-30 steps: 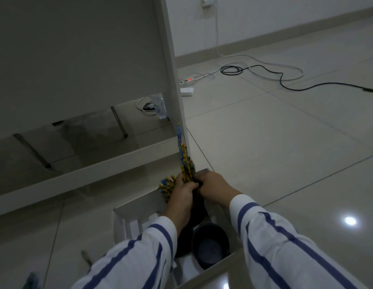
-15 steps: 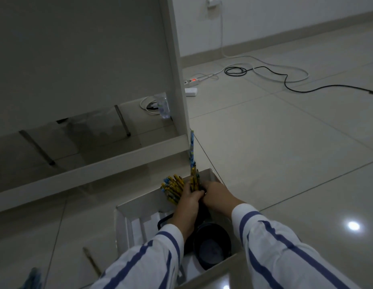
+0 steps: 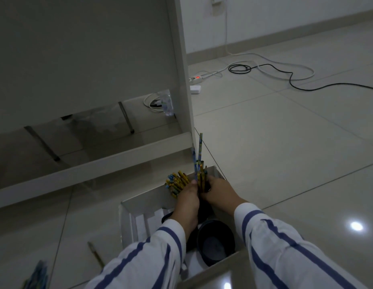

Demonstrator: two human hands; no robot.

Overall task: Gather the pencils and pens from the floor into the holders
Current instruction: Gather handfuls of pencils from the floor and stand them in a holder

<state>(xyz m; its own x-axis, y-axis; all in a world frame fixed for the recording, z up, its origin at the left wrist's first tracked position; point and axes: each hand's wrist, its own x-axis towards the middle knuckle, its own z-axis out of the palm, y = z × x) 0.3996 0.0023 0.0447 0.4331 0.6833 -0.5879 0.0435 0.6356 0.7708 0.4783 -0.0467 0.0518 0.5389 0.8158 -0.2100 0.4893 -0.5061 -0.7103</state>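
The left hand (image 3: 188, 198) curls its fingers round the lower shafts of two tall blue pencils (image 3: 199, 149). They stand upright in a bunch of yellow-and-blue pencils (image 3: 202, 174). The right hand (image 3: 218, 191) wraps round that bunch from the other side. A dark holder (image 3: 203, 207) beneath is mostly hidden between the hands. A second bunch (image 3: 177, 183) fans out leftward; I cannot tell what holds it. Nearer the person, a black holder (image 3: 215, 243) stands empty. All sit inside a white box (image 3: 127, 209). Left of the box, a pen (image 3: 95, 255) and some blue pencils (image 3: 38, 275) lie on the floor.
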